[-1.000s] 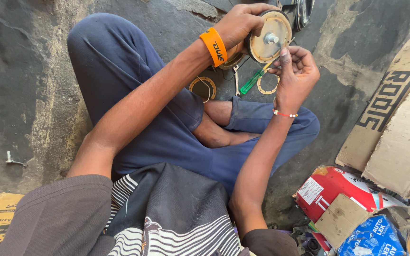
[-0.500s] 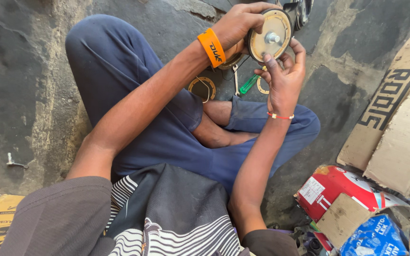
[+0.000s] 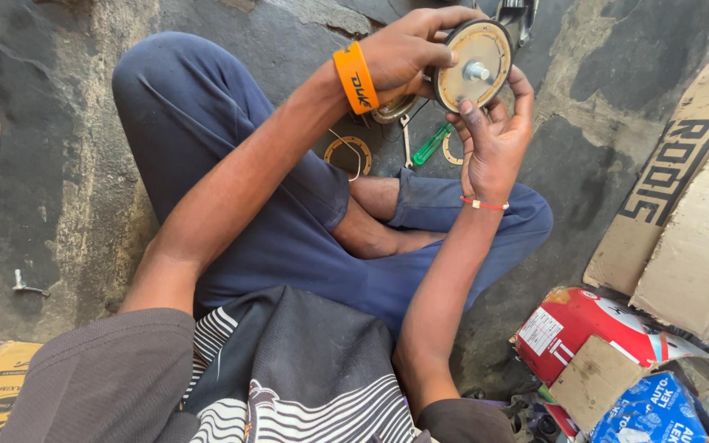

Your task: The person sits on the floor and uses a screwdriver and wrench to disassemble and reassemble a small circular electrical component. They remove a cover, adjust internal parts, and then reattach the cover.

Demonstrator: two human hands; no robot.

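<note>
Left hand [image 3: 408,49] had fingers clamped on round metal disc [image 3: 473,66], held up over crossed legs. Right hand [image 3: 494,139] cupped disc's lower edge, fingers spread. Green screwdriver [image 3: 430,146] and ring gasket [image 3: 348,154] lay on floor below.

Single head-worn view, steeply downward and close over crossed legs [image 3: 289,238] and oily floor [image 3: 59,189].

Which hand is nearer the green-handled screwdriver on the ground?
Right. The right hand sits just beside and above the screwdriver; the left hand is higher up, gripping the round disc.
</note>
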